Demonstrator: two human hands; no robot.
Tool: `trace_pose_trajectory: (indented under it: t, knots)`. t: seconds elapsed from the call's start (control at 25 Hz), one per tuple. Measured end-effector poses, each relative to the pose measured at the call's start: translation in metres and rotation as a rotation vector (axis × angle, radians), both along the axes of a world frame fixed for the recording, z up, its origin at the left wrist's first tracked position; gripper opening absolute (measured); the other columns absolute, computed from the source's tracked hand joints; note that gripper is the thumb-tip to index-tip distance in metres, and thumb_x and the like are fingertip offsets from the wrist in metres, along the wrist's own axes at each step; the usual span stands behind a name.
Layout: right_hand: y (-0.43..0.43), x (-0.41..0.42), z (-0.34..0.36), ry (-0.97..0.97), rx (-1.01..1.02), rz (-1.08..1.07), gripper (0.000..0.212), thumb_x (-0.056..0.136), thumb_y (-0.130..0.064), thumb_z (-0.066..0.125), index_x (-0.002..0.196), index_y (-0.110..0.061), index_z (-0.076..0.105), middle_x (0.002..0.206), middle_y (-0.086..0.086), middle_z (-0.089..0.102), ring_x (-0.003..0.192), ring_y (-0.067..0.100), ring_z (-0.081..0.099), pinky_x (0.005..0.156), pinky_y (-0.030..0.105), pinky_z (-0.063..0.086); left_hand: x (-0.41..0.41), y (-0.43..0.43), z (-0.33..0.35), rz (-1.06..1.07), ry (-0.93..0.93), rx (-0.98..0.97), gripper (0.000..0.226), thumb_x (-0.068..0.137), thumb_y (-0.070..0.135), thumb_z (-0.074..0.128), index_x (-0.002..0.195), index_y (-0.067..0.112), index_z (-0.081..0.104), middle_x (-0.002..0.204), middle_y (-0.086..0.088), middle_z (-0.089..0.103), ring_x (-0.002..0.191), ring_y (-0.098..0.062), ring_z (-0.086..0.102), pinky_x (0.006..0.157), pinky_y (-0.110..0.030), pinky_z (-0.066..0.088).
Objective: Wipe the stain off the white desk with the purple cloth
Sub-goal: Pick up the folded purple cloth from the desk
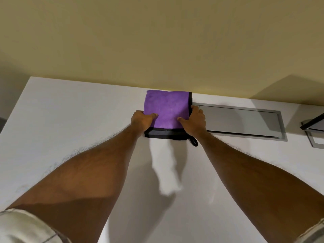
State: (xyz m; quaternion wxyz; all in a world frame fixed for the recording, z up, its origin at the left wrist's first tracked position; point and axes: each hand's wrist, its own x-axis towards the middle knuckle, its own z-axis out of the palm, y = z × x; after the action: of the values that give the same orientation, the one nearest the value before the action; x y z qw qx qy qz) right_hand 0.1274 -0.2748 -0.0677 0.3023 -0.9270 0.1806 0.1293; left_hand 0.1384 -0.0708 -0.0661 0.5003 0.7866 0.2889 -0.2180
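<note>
A folded purple cloth point(166, 107) with a black border and a small black loop lies flat on the white desk point(70, 120), close to the wall. My left hand point(142, 121) grips its near left corner, thumb on top. On the near right side, my right hand point(194, 121) holds the cloth's edge, thumb resting on the purple face. Both forearms stretch out over the desk. No stain shows on the desk surface around the cloth.
A grey metal cable hatch point(245, 121) is set flush into the desk just right of the cloth. At the far right edge a dark tilted panel point(313, 123) rises above a second grey frame. A beige wall point(157, 41) stands behind the desk.
</note>
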Motion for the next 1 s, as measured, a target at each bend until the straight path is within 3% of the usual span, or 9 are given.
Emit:
trace_pose_trajectory:
  t: [0.12, 0.28, 0.44, 0.52, 0.72, 0.88, 1.0]
  knots:
    - [-0.002, 0.001, -0.003, -0.006, -0.024, 0.019, 0.081, 0.082, -0.041, 0.076, 0.145, -0.013, 0.034, 0.14, 0.016, 0.045, 0.129, 0.036, 0.047, 0.106, 0.052, 0.043, 0.007, -0.003, 0.004, -0.057, -0.066, 0.03, 0.053, 0.077, 0.039, 0.074, 0.115, 0.005, 0.06, 0.115, -0.013, 0.066, 0.104, -0.036, 0.062, 0.092, -0.045, 0.054]
    - [-0.004, -0.003, 0.003, -0.008, -0.008, 0.065, 0.084, 0.081, -0.04, 0.076, 0.147, -0.013, 0.033, 0.142, 0.016, 0.045, 0.131, 0.037, 0.045, 0.108, 0.053, 0.042, 0.001, -0.009, 0.019, -0.189, -0.32, 0.13, 0.026, 0.087, 0.02, 0.056, 0.112, 0.012, 0.057, 0.111, -0.011, 0.066, 0.095, -0.033, 0.058, 0.082, -0.038, 0.046]
    - [0.005, -0.004, 0.027, -0.098, 0.05, 0.188, 0.096, 0.074, -0.039, 0.082, 0.149, -0.012, 0.029, 0.151, 0.012, 0.038, 0.137, 0.033, 0.039, 0.111, 0.051, 0.038, -0.014, -0.007, 0.043, -0.332, -0.505, 0.142, 0.024, 0.09, 0.018, 0.05, 0.113, 0.014, 0.053, 0.105, -0.007, 0.067, 0.09, -0.032, 0.059, 0.077, -0.036, 0.044]
    - [0.013, -0.002, 0.046, -0.209, 0.131, 0.247, 0.103, 0.064, -0.032, 0.088, 0.147, -0.011, 0.032, 0.149, 0.009, 0.042, 0.133, 0.029, 0.043, 0.107, 0.049, 0.043, -0.02, -0.001, 0.064, -0.444, -0.593, 0.172, 0.022, 0.089, 0.018, 0.048, 0.11, 0.018, 0.054, 0.1, -0.002, 0.067, 0.088, -0.03, 0.058, 0.074, -0.036, 0.044]
    - [0.018, -0.001, 0.094, -0.273, 0.256, 0.251, 0.126, 0.054, -0.029, 0.098, 0.153, -0.012, 0.023, 0.156, 0.006, 0.036, 0.139, 0.026, 0.04, 0.11, 0.041, 0.039, -0.042, 0.03, 0.115, -0.663, -0.725, 0.267, 0.025, 0.093, 0.022, 0.046, 0.115, 0.024, 0.055, 0.114, 0.003, 0.062, 0.099, -0.018, 0.054, 0.078, -0.034, 0.041]
    - [0.035, -0.022, 0.125, -0.179, 0.427, 0.44, 0.1, 0.057, -0.017, 0.097, 0.138, -0.02, 0.039, 0.13, -0.008, 0.056, 0.119, 0.012, 0.057, 0.099, 0.036, 0.048, -0.084, 0.065, 0.153, -0.659, -0.804, 0.225, 0.023, 0.095, 0.018, 0.047, 0.114, 0.021, 0.059, 0.113, 0.005, 0.062, 0.099, -0.011, 0.054, 0.081, -0.029, 0.044]
    - [0.058, -0.049, 0.136, -0.084, 0.465, 0.502, 0.078, 0.062, -0.016, 0.094, 0.128, -0.018, 0.053, 0.121, -0.003, 0.065, 0.108, 0.017, 0.062, 0.089, 0.033, 0.05, -0.123, 0.092, 0.169, -0.541, -0.817, 0.178, 0.023, 0.095, 0.014, 0.047, 0.113, 0.017, 0.06, 0.11, 0.003, 0.064, 0.099, -0.01, 0.055, 0.083, -0.023, 0.044]
